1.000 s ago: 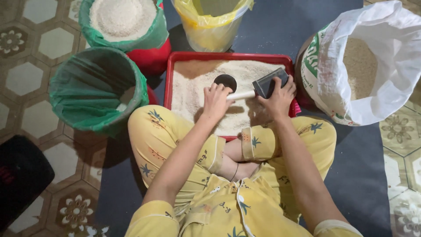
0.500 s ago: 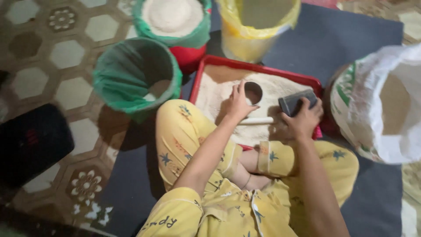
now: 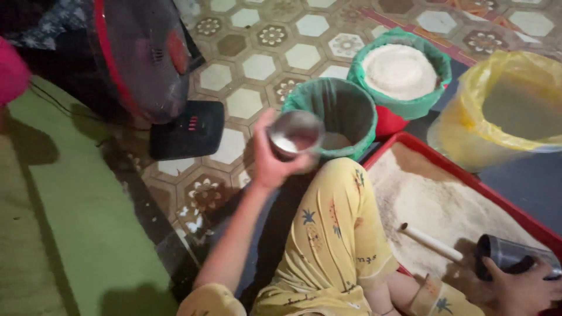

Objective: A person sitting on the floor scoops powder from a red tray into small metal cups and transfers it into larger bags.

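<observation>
My left hand (image 3: 270,165) holds a small round metal cup (image 3: 294,136) with a little white rice in it, lifted beside the rim of a green-lined bucket (image 3: 336,117). My right hand (image 3: 518,288) rests on a dark metal scoop (image 3: 508,255) with a white handle (image 3: 430,243), lying on the rice in a red tray (image 3: 462,175). My knees in yellow patterned trousers (image 3: 333,234) sit between the two hands.
A second green-lined bucket (image 3: 401,73) full of white rice stands behind the first. A yellow plastic bag (image 3: 509,111) of grain stands at the right. A dark electric fan (image 3: 146,58) on its black base (image 3: 187,130) stands at the left, beside a green mat (image 3: 76,222).
My left hand has lifted the metal cup off the tray and carried it left to the green-lined bucket. The view has swung left. My right hand stays on the scoop.
</observation>
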